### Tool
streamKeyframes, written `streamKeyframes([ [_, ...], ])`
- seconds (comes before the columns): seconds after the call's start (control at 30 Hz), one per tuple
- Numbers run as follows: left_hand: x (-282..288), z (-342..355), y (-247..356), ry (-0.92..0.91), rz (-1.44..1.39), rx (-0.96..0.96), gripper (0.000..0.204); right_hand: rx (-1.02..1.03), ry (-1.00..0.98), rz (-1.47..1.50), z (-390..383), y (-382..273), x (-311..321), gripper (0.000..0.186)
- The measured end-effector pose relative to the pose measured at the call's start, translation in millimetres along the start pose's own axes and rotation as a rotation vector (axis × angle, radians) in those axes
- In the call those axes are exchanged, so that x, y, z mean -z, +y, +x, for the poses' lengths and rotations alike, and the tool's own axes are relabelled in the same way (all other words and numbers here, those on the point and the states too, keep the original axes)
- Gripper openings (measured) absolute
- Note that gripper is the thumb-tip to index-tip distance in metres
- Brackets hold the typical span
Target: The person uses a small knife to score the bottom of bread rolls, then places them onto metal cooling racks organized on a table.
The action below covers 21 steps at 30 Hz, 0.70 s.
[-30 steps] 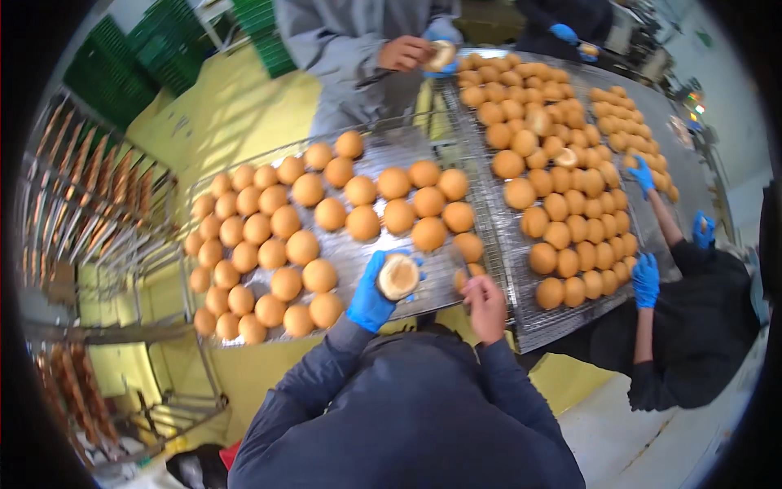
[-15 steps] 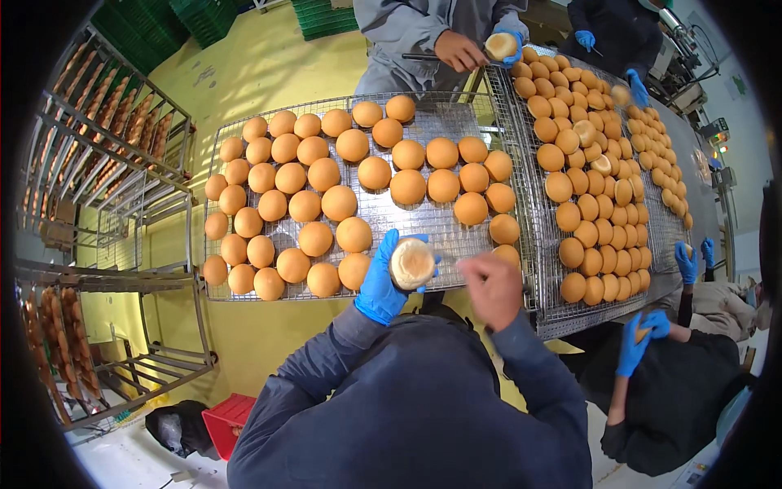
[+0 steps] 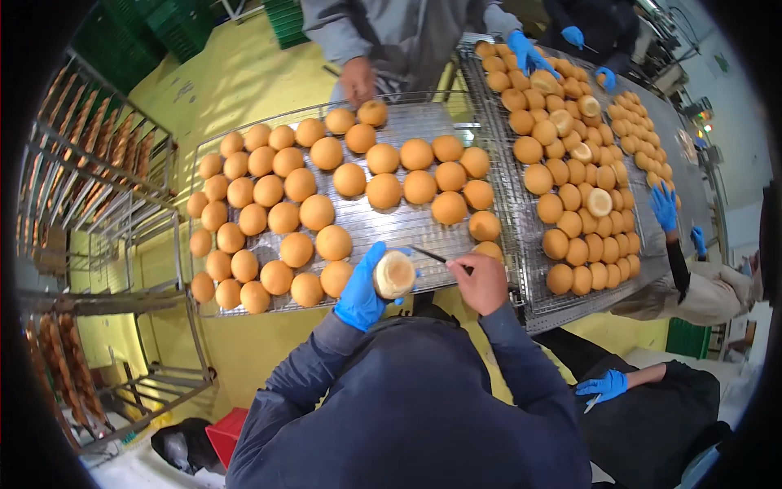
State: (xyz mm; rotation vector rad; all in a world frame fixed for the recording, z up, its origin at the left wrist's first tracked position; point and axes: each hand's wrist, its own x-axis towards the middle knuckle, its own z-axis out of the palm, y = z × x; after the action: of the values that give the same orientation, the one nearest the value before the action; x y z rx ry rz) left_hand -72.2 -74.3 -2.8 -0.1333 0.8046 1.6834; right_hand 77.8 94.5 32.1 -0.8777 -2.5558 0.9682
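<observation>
My left hand [image 3: 358,295], in a blue glove, holds a round bun [image 3: 395,275] just past the near edge of the wire rack. The bun's pale underside with a browned centre faces up. My bare right hand [image 3: 484,284] is closed on a thin, black-handled knife [image 3: 428,254]. Its narrow tip points left, above and to the right of the bun; I cannot tell whether it touches. Beyond my hands, many golden-brown buns [image 3: 316,212] lie dome up on the wire rack [image 3: 391,236], with bare mesh showing around the middle.
On the right, a second wire rack [image 3: 529,303] carries many buns, several pale side up. A co-worker in grey [image 3: 383,41] stands across; other gloved co-workers are at the right. A tall trolley [image 3: 175,208] stands left, a red crate [image 3: 226,436] low left, green crates [image 3: 175,28] at the back.
The whole view has shifted. My right hand was a blur beside the bun; now the knife shows clearly in it. The co-worker across has let go of a bun onto the right rack.
</observation>
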Motion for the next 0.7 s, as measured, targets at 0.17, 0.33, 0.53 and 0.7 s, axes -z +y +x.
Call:
streamKeyframes([
  [0.17, -4.6, 10.0, -27.3, 0.023, 0.853, -0.339, 0.049, -0.234, -0.052, 0.651, -39.2, 22.5, -63.1, 0.034],
  [0.33, -32.0, 23.5, -39.2, -0.079, 1.073, -0.045, 0.056, -0.61, -0.303, 0.693, -27.9, 65.5, -25.1, 0.038],
  [0.53, -77.8, 66.0, -53.0, -0.336, 1.366, -0.637, 0.076, -0.463, -0.321, 0.926, -18.2, 55.4, 31.9, 0.035],
  [0.7, -92.3, 75.0, -38.0, -0.3, 0.798, -0.295, 0.067, -0.379, 0.063, 0.948, -20.8, 60.4, 52.9, 0.025],
])
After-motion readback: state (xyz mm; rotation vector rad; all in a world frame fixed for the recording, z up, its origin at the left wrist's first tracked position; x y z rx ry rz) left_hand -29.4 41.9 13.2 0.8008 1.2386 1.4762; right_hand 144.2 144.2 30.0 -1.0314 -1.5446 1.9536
